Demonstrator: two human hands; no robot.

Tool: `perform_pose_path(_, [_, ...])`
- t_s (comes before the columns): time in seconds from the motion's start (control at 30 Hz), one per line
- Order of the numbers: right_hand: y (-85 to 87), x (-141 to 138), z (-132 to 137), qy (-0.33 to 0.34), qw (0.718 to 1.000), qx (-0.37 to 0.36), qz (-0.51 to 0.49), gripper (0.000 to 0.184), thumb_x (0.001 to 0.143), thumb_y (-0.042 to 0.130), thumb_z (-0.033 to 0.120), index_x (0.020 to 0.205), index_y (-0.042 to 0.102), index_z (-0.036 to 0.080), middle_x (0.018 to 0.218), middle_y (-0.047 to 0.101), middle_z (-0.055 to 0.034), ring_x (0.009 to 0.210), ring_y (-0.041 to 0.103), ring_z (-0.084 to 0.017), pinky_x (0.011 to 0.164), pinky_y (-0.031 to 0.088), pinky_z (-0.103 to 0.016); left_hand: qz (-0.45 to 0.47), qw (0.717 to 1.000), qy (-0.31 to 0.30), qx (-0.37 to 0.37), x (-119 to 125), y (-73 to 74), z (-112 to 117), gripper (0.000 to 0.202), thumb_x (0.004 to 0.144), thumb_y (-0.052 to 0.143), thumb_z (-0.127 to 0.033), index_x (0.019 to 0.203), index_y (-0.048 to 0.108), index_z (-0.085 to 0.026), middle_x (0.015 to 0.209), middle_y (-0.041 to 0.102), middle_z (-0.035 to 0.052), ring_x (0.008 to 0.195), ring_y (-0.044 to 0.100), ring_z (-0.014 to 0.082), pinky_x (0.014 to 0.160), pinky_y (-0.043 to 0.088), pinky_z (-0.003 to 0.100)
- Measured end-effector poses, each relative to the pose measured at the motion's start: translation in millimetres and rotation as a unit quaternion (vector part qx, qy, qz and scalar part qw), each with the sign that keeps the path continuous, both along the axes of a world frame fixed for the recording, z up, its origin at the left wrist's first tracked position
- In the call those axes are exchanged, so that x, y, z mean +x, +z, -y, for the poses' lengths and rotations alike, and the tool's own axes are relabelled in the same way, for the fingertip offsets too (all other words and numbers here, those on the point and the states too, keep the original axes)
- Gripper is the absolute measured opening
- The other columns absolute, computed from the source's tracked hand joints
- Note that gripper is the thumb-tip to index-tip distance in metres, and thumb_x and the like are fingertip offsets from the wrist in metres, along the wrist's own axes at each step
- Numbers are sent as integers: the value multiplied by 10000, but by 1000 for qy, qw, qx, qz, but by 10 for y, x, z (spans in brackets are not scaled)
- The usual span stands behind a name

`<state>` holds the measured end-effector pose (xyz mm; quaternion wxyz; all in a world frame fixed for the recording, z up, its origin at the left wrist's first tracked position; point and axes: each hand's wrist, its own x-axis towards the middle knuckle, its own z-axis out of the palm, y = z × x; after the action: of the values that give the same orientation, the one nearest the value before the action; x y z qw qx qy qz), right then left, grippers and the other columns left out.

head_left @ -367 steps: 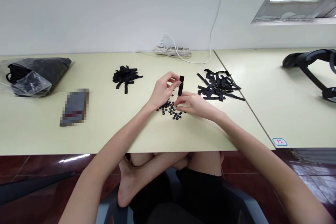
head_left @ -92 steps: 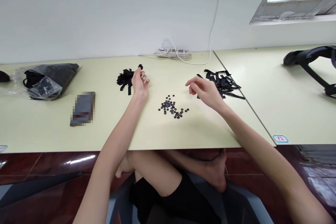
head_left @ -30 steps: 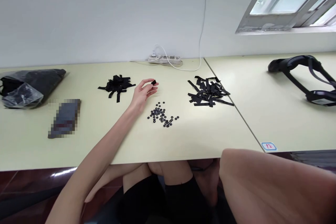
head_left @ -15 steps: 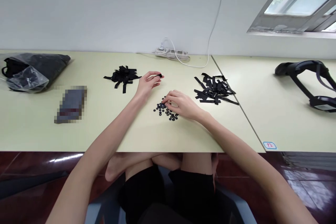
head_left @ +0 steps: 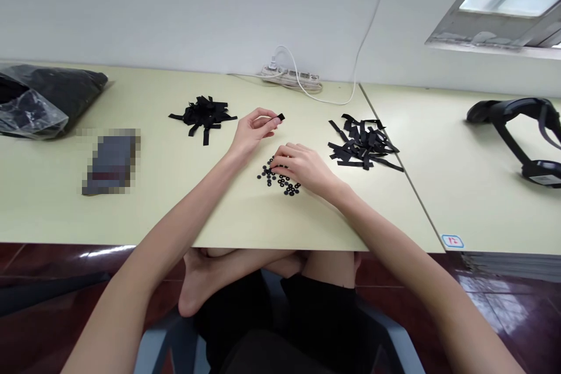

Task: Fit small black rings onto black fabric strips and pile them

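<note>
1: Two pale tables (head_left: 131, 210) butt edge to edge. Log big to small.
2: Far left, clear plastic bag (head_left: 39, 99) of dark stuff. Far right, on the second table, black headset (head_left: 521, 128). Blurred grey object (head_left: 111, 160) lies near the bag. White power strip (head_left: 291, 77) sits at the wall.
1: Piles?
2: Loose black strips (head_left: 363, 143) right of the hands. Tighter heap of folded strips (head_left: 204, 117) left of them. Neither is touched.
1: Hands?
2: Left hand (head_left: 252, 131) is raised just above the table, thumb and fingertips pinched on a small black piece (head_left: 281, 117), other fingers curled. Right hand (head_left: 302, 166) is palm down, fingers bent onto the scatter of black rings (head_left: 280, 178), covering its right part. Whether a ring is pinched there: cannot tell.
1: Rings' position?
2: Flat on the table, between the two piles, nearer the person than the left hand, under the right fingertips.
</note>
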<state>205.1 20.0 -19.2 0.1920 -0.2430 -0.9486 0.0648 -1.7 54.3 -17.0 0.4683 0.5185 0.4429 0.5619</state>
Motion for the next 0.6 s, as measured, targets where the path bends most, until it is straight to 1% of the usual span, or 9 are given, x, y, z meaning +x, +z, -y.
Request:
perform_pose_path(0.1, [21,1,13,-1,999,26,25,262,1190,566,228,1079,803,230,1113,786,-91,1001,662,-266,882,482,-401,-12,1000,-4,-5,2,12,10,411,805,993,-534,967,748,-247,966,801,33,993,728,190,939,624,322])
perform_pose_path(0.23, [19,10,35,-10,998,34,42,275,1200,521,203,1092,773,209,1099,777,-92,992,667,-260,869,478,-400,-19,1000,-3,-1,0,13,17,370,837,979,-491,988,746,-246,1008,815,32,983,737,184,905,622,308])
perform_pose_path(0.3, [12,19,43,-12,998,36,44,283,1200,493,184,1090,754,194,1086,767,-101,988,667,-262,868,478,-403,-23,1000,-5,-1,5,19,24,363,855,968,-489,998,740,-245,1023,826,35,1018,748,192,910,619,308])
perform_pose_path(0.43, [-6,39,41,-23,999,23,29,307,1185,453,148,1058,729,194,1064,748,-107,920,649,-253,824,465,-396,-45,999,-12,1,25,44,47,362,869,967,-473,987,730,-227,1053,840,54,1118,773,226,957,614,334])
perform_pose_path(0.53, [-17,53,28,-35,999,4,12,300,1188,452,156,1066,724,185,1071,746,-113,930,660,-250,810,468,-384,-43,999,-14,0,33,58,54,323,880,968,-408,988,732,-217,1024,843,58,1108,786,226,983,605,347])
perform_pose_path(0.6, [-17,60,21,-39,999,-12,3,290,1191,465,170,1066,726,185,1081,744,-114,944,669,-249,802,474,-377,-32,999,-14,1,28,65,51,299,896,959,-369,1024,736,-217,1023,846,57,1099,792,220,998,598,349])
